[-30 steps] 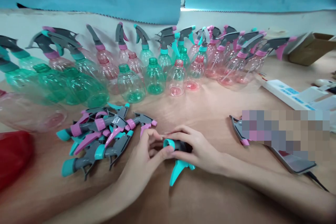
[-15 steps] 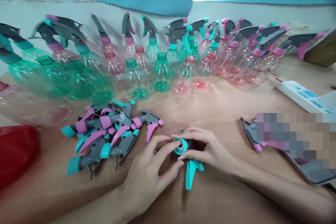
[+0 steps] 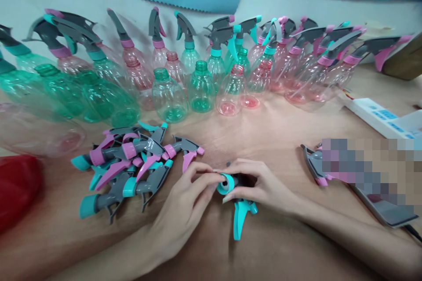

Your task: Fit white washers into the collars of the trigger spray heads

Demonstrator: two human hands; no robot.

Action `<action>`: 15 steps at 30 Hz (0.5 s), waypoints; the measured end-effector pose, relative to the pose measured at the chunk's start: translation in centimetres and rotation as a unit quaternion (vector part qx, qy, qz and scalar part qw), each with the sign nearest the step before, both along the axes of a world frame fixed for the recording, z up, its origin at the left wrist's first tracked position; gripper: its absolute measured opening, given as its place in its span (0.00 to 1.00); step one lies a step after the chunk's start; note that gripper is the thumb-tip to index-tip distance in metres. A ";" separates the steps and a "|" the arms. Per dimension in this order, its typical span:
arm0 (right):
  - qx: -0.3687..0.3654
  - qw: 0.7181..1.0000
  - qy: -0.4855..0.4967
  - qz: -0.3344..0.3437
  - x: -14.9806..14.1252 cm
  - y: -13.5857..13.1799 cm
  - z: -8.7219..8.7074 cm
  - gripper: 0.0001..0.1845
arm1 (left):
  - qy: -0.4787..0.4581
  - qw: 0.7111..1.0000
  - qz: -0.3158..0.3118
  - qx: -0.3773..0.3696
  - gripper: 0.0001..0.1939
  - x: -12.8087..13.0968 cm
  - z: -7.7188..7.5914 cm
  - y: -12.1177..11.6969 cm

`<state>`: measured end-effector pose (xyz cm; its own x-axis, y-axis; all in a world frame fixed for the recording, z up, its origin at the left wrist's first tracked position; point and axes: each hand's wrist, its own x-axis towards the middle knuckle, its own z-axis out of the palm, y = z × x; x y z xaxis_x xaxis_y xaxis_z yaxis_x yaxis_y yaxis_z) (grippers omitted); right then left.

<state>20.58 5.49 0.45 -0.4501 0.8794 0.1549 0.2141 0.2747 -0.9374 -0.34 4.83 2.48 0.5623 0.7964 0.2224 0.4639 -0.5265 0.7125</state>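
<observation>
Near: right hand (image 3: 262, 182) clamped on grey-and-turquoise plastic trigger spray head (image 3: 241, 211); left hand (image 3: 185, 204) at its round collar (image 3: 224, 191) (grip unclear). Slack right-hand hold might let it twist.

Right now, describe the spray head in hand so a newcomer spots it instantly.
On the table, in front of the bottles, find the right hand. It holds the spray head: turquoise collar and trigger, gripped, unlike the loose pile to its left.
</observation>
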 end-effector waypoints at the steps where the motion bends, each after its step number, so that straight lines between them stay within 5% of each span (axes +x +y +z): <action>1: 0.000 1.000 0.000 0.004 0.0 0.0 0.0 0.20 | -0.006 1.000 0.007 -0.004 0.14 0.0 0.0 0.0; 15: 0.013 0.999 0.009 0.032 0.0 0.0 0.0 0.20 | -0.052 0.995 0.014 -0.087 0.08 0.2 0.0 -0.4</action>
